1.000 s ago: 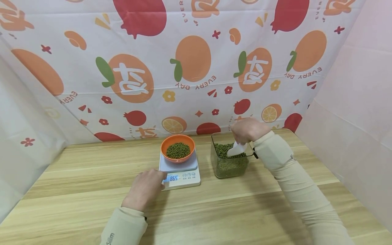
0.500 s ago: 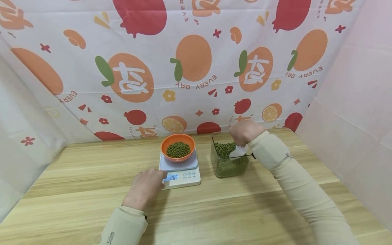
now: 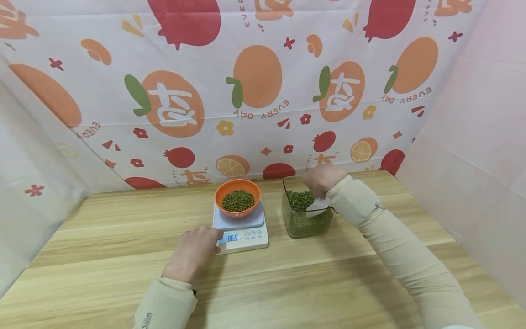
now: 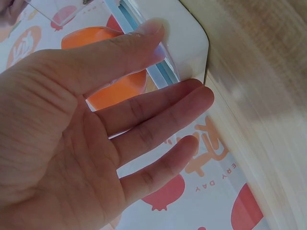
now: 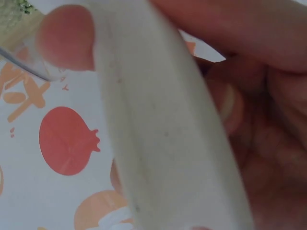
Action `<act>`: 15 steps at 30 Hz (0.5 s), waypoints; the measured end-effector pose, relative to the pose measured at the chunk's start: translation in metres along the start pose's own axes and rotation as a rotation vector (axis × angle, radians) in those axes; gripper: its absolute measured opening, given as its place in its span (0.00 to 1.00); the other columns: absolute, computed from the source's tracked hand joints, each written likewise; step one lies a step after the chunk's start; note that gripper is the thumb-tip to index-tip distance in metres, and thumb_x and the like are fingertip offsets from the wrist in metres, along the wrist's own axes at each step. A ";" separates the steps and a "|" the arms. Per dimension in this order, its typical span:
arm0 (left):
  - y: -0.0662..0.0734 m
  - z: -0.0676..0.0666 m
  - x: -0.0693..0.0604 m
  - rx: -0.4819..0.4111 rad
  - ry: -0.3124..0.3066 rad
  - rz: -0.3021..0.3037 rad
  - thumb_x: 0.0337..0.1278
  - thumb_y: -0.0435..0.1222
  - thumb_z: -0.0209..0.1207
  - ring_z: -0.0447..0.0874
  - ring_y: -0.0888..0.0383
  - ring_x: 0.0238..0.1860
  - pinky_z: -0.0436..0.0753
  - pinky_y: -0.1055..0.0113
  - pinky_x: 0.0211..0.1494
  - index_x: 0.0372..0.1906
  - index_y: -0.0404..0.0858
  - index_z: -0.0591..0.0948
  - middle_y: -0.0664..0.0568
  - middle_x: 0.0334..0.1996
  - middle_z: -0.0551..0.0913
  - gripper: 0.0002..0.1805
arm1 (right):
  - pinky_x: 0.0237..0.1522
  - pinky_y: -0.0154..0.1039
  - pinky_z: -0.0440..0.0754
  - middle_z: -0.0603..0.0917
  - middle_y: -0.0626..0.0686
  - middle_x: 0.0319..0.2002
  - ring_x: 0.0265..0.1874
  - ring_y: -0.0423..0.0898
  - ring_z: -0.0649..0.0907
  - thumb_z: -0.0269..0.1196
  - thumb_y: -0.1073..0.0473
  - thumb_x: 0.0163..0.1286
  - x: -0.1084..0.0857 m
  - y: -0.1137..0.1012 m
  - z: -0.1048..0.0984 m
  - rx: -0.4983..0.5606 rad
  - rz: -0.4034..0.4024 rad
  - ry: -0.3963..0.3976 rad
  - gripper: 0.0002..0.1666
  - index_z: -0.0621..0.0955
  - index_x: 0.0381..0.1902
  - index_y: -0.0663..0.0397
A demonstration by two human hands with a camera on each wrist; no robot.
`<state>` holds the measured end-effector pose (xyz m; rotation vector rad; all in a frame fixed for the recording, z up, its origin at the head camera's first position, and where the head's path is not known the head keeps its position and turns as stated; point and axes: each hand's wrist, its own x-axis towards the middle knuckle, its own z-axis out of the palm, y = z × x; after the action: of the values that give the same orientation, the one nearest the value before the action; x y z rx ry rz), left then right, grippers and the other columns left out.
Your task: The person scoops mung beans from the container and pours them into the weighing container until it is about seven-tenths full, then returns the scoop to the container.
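Note:
My right hand grips the handle of a white scoop, whose blade is among green mung beans in a clear square container. Close up in the right wrist view, the pale scoop handle lies between thumb and fingers. At the kitchen scale, my left hand touches the near left corner, its thumb on top and fairly straight fingers against the side. An orange bowl holding mung beans rests on the scale's platform. The display appears to read 86.5.
The wooden table reaches back to a fruit-print cloth. Pale sheets hang along the left and right sides. The container stands to the right of the scale, with a gap between them.
My right hand has moved slightly left, and the scoop blade has shifted within the beans. The left hand, the bowl and the scale reading look unchanged.

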<state>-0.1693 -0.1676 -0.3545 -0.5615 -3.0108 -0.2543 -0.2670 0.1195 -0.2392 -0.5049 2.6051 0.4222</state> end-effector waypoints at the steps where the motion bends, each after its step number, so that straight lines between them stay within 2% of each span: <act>1: 0.000 0.000 0.000 0.001 -0.002 -0.003 0.44 0.29 0.76 0.85 0.50 0.28 0.84 0.55 0.30 0.36 0.36 0.87 0.45 0.29 0.86 0.11 | 0.24 0.37 0.66 0.72 0.51 0.24 0.22 0.43 0.65 0.60 0.78 0.61 0.001 0.000 0.001 -0.003 -0.003 0.000 0.13 0.76 0.27 0.55; 7: 0.001 0.000 0.000 -0.007 -0.005 -0.007 0.45 0.28 0.75 0.85 0.49 0.28 0.84 0.54 0.31 0.37 0.36 0.87 0.44 0.29 0.87 0.12 | 0.31 0.39 0.72 0.80 0.51 0.31 0.27 0.45 0.72 0.65 0.72 0.66 0.008 -0.003 0.006 -0.011 -0.027 -0.003 0.09 0.80 0.29 0.54; 12: 0.001 0.000 -0.001 -0.008 0.002 -0.005 0.45 0.28 0.75 0.85 0.50 0.28 0.83 0.54 0.30 0.36 0.36 0.87 0.45 0.29 0.86 0.11 | 0.27 0.37 0.67 0.71 0.48 0.23 0.22 0.43 0.65 0.61 0.73 0.68 0.015 -0.004 0.011 0.034 -0.048 -0.018 0.15 0.74 0.24 0.52; 15: 0.001 0.000 -0.001 -0.006 0.006 -0.004 0.45 0.28 0.75 0.84 0.50 0.27 0.83 0.54 0.30 0.36 0.37 0.87 0.45 0.28 0.86 0.11 | 0.25 0.36 0.65 0.71 0.48 0.22 0.22 0.42 0.64 0.60 0.72 0.69 0.017 -0.004 0.014 0.066 -0.062 -0.019 0.16 0.75 0.24 0.52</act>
<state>-0.1684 -0.1672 -0.3545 -0.5539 -3.0066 -0.2645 -0.2743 0.1169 -0.2604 -0.5558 2.5684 0.3185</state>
